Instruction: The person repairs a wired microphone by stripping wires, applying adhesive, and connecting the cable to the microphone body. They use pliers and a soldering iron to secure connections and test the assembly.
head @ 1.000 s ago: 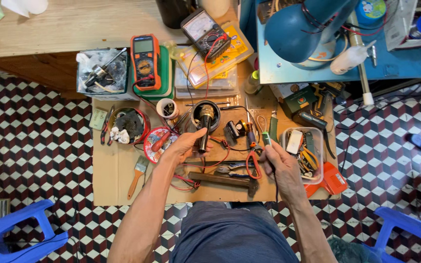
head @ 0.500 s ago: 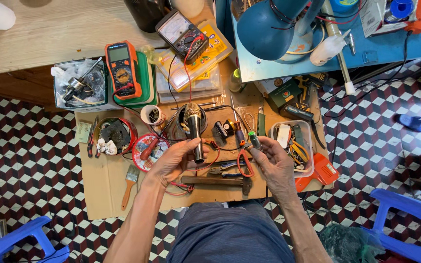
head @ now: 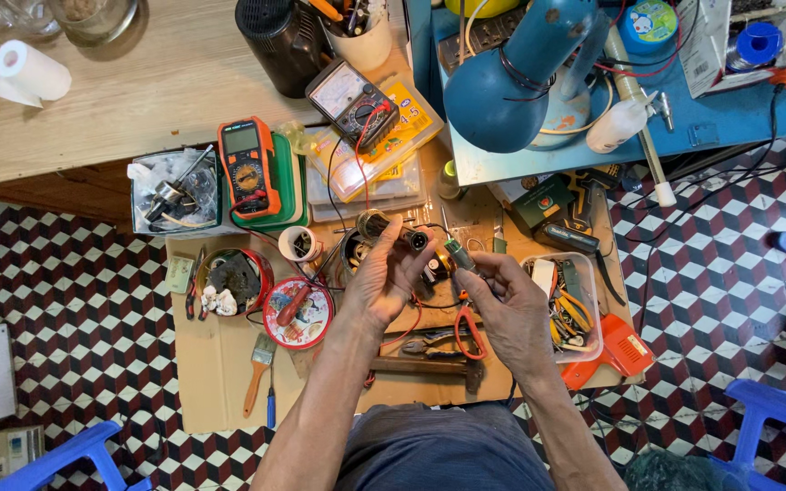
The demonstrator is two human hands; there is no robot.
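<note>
Over a cluttered cardboard work mat [head: 220, 364] on a checkered tile floor, the left hand [head: 384, 277] grips a small cylindrical motor [head: 391, 229] raised above the tools while the right hand [head: 507, 305] pinches a green-handled screwdriver [head: 455, 252] just beside it, apparently mid-adjustment, which calls for steady tip alignment.

Low cardboard-topped desk [head: 220, 382] at frame centre, on checkered floor [head: 65, 291]. On it: orange multimeter [head: 247, 168] upper left, red tin [head: 234, 277] and round red lid [head: 297, 314] left, paintbrush [head: 258, 368] lower left, hammer [head: 425, 366] and pliers [head: 438, 341] lower centre, white parts tray [head: 575, 309] right. Wooden desk [head: 138, 100] upper left carries paper roll [head: 31, 73].
</note>
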